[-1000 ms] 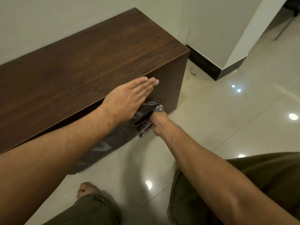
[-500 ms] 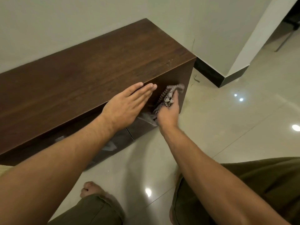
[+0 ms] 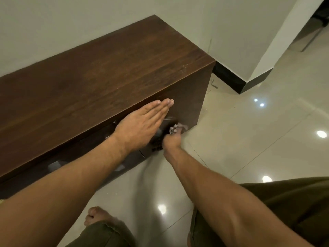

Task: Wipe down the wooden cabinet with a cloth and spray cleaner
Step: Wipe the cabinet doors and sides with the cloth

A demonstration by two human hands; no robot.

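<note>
— Glossy pale floor tiles (image 3: pixel 249 139) are filling the lower half of the view, throwing back ceiling lights. What is sitting nearest the camera?

— Both forearms are reaching in from the bottom edge, and olive shorts (image 3: pixel 284 211) are getting cut off by the frame. A bare foot (image 3: pixel 96 215) is poking out from under the left knee, mostly hidden.

— And the hands?

— The left hand (image 3: pixel 142 123) is lying flat and spread long, fingers together, palm pressing on the front top edge of the wooden cabinet (image 3: pixel 99 82). The right hand (image 3: pixel 171 141) is working lower down, fist closed around a checked cloth (image 3: pixel 175 129), pressing it against the cabinet's front face near the bottom right corner.

— How much of the cloth is showing?

— Very little. It is blurring with motion, and the fist and the left hand's shadow are covering most of it. A dark bunch is hanging below the knuckles; a pale bit is sticking out above.

— What is lying beyond?

— The cabinet's top is running back toward the plain wall (image 3: pixel 89 20), touching it along the rear. Its right end is standing free, with open floor beside it up to a black skirting (image 3: pixel 229 77) and a projecting wall corner. The cabinet's left end is running out of frame.
</note>
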